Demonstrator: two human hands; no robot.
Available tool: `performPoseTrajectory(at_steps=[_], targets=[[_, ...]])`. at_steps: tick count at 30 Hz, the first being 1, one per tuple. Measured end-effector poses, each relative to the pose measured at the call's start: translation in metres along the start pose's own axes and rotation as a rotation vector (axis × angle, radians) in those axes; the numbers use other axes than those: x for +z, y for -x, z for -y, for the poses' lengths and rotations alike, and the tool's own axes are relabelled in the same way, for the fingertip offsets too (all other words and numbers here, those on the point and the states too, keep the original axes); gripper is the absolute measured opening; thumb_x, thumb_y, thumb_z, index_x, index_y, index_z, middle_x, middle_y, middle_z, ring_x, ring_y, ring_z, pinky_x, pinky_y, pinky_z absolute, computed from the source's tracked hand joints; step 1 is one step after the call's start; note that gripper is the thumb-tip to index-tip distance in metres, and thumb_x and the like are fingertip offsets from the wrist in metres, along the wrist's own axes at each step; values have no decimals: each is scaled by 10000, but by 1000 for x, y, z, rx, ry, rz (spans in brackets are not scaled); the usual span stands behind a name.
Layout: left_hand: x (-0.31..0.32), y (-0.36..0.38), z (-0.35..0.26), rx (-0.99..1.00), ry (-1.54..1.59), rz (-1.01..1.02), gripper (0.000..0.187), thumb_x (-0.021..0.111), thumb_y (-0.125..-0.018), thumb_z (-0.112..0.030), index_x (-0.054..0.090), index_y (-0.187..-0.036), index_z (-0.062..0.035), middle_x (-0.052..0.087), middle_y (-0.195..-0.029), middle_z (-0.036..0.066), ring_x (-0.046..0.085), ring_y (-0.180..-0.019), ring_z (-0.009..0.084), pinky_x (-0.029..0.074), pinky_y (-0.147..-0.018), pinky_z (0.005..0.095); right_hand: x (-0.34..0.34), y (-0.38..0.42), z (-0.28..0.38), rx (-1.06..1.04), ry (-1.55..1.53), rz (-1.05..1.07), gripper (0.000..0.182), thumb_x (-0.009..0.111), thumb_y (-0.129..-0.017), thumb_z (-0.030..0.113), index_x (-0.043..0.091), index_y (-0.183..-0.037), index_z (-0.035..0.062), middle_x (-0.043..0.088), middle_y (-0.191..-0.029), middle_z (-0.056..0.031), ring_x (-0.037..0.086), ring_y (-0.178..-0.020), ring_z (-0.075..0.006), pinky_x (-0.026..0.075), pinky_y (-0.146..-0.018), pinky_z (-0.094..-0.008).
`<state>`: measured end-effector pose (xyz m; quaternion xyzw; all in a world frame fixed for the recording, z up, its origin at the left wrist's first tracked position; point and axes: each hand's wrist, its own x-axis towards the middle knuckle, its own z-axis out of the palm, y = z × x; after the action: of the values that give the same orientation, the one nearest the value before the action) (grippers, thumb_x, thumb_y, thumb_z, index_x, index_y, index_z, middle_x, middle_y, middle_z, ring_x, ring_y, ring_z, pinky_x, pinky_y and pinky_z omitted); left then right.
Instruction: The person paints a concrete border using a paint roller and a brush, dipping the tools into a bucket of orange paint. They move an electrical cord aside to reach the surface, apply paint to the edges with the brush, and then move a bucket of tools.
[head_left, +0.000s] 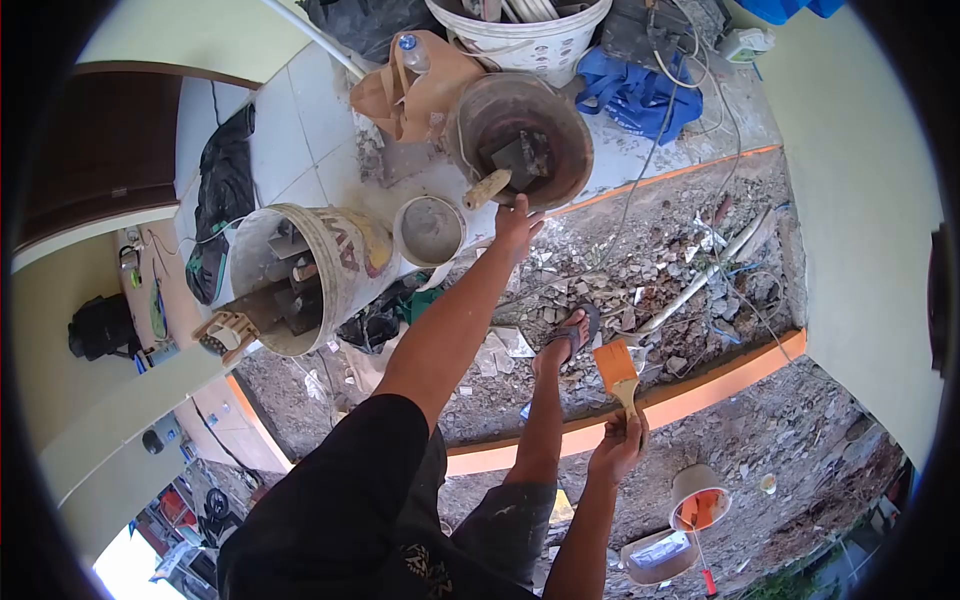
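My left hand (pixel 516 230) is at the near rim of a dark, cement-stained bucket (pixel 575 150), with its thumb over the edge and its fingers along the outside. Inside the bucket lies a trowel with a metal blade, and its wooden handle (pixel 487 189) leans out over the rim beside my hand. In my right hand (pixel 619 447) is a paintbrush (pixel 614 370), held upright by its pale handle. Orange paint covers the wide brush head. Below it runs a low ledge (pixel 690 396) with an orange face.
A white bucket of tools (pixel 345 222) lies tilted at left, beside a small grey-filled pail (pixel 430 231). Brown bag (pixel 420 90), blue bag (pixel 640 95) and white bucket (pixel 530 45) stand behind. Rubble and a pipe (pixel 700 280) cover the ground. An orange-paint container (pixel 701 500) sits lower right.
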<state>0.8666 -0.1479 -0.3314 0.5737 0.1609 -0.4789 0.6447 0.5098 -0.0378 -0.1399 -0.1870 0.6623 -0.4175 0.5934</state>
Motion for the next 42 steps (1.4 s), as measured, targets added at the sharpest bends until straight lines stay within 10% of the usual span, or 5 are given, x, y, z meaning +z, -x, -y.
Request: performPoseTrajectory(at_steps=[4, 8, 15, 22, 42], targets=[[11, 22, -14, -67, -19, 141, 956, 696, -901, -504, 158, -1510, 0, 325, -1503, 213, 407, -1377, 387, 389, -1118, 520, 7, -3, 1, 0, 49, 82, 247, 524, -989, 172, 621, -1122, -12, 654, -877, -76, 596, -726, -137, 474, -667, -270], [-106, 122, 24, -260, 277, 242, 866, 541, -973, -558, 119, -1549, -67, 259, -1566, 229, 341, -1413, 376, 275, -1176, 554, 29, 16, 9, 31, 86, 101, 274, 530, -984, 174, 625, -1157, -16, 654, -873, -72, 600, -725, -137, 480, -659, -266], [-335, 261, -56, 205, 973, -280, 1244, 650, -699, -796, -82, -1578, -309, -14, -1646, 206, 94, -1513, 414, 204, -1159, 680, 67, 49, 5, 41, 185, 206, 315, 533, -985, 181, 618, -1194, -39, 640, -886, -79, 588, -717, -139, 495, -660, -269], [-371, 234, -107, 306, 653, -261, 563, 576, -849, -170, 427, -1369, -12, 530, -1344, 211, 534, -1230, 397, 457, -1051, 549, 90, 66, -20, 111, 197, 273, 273, 560, -974, 153, 612, -1157, -43, 645, -906, -107, 600, -737, -167, 504, -677, -289], [-371, 103, -291, 296, 544, -115, 570, 470, -846, -91, 258, -1334, 111, 374, -1367, 341, 420, -1295, 498, 387, -1126, 618, 111, 86, -52, 131, 320, 392, 278, 525, -996, 143, 584, -1205, -31, 655, -937, -115, 623, -774, -156, 527, -712, -277]])
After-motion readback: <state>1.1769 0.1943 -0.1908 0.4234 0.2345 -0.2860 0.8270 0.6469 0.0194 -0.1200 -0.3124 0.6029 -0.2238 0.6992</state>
